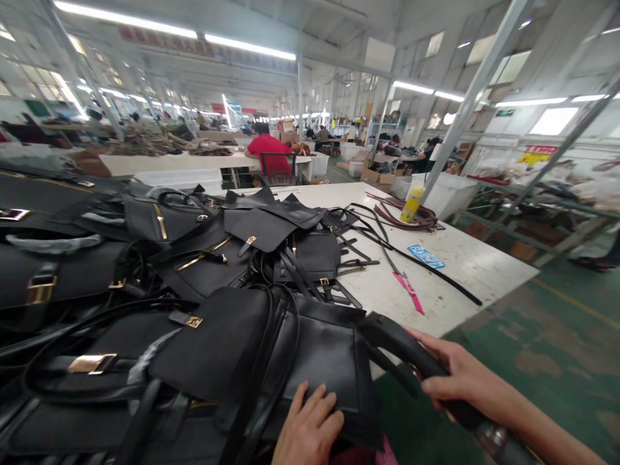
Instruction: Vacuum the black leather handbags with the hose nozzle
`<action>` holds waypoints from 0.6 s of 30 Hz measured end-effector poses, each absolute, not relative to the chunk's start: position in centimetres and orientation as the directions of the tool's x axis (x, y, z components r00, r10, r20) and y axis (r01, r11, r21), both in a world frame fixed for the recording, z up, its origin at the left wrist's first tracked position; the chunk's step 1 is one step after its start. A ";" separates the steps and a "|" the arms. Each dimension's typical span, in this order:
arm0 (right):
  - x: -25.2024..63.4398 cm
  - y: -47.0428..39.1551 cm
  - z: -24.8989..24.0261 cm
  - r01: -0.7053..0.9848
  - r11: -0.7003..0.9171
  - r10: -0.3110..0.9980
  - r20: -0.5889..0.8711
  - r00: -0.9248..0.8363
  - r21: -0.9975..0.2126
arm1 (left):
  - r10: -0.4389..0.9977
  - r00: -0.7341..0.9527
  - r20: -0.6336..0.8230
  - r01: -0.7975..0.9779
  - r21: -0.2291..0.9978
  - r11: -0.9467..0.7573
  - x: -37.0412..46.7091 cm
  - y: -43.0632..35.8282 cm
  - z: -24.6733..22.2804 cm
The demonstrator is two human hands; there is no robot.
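My left hand [310, 426] lies with its fingers spread on the end panel of a black leather-like bag [320, 361] at the table's near edge. My right hand [450, 374] is wrapped round a black hand-held tool [402, 339] with a long curved body. The tool's broad head meets or overlaps the panel's right edge; whether it touches cannot be told. At its lower end, a metallic part [494, 436] shows. The bag's flap [208, 355] carries a gold clasp [194, 321], and thin straps cross it.
More black bags [281, 219] are heaped at left and behind. On the white table [455, 258] lie pink-handled scissors [409, 292], a blue card [426, 256], black straps, coiled brown straps [411, 216] and a yellow bottle [412, 203]. A person in red [268, 152] sits beyond.
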State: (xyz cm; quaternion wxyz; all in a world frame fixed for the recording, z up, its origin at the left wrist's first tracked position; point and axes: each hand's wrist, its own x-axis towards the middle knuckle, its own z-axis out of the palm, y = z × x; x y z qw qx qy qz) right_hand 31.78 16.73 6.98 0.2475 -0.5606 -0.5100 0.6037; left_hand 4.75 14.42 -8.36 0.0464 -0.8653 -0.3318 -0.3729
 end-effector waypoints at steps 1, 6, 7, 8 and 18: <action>31.8 16.9 6.3 0.271 -0.373 0.857 -0.442 -0.266 -0.887 | 0.522 0.465 0.715 0.604 0.175 -0.778 4.8 14.4 -7.7; 30.5 20.5 4.4 0.275 -0.393 0.798 -0.474 -0.372 -0.878 | 0.491 0.560 0.667 0.497 0.204 -0.843 4.0 13.9 -5.6; 29.9 21.3 4.5 0.274 -0.380 0.781 -0.465 -0.416 -0.883 | 0.495 0.553 0.670 0.481 0.228 -0.846 3.9 13.8 -5.8; 29.1 22.1 4.7 0.276 -0.369 0.761 -0.458 -0.460 -0.888 | 0.498 0.545 0.675 0.465 0.251 -0.849 3.9 13.6 -6.3; 16.8 29.5 3.1 0.248 -0.299 0.762 -0.387 -0.520 -0.922 | 0.592 0.618 0.518 0.461 0.371 -0.806 3.9 11.8 -9.6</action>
